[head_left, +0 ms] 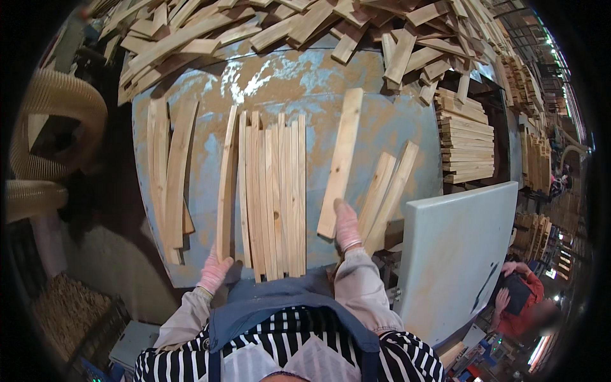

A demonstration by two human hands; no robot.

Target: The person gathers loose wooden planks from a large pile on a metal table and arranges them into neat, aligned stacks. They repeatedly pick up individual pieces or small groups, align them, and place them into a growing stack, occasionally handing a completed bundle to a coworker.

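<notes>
My left hand, in a pink glove, is closed round the near end of a narrow wooden board held on edge. Just right of that board, a row of wooden strips stands side by side on the blue-grey table. My right hand, gloved the same way, grips the near end of a wider wooden plank, its broad face up and far end tilted right. Two wooden strips lie to the right of that hand. Further left rest several boards, partly overlapping.
A heap of loose boards covers the table's far side. Stacked boards stand at the right, behind a pale upright panel. A ribbed hose curls at the left. Another person in red is at the lower right.
</notes>
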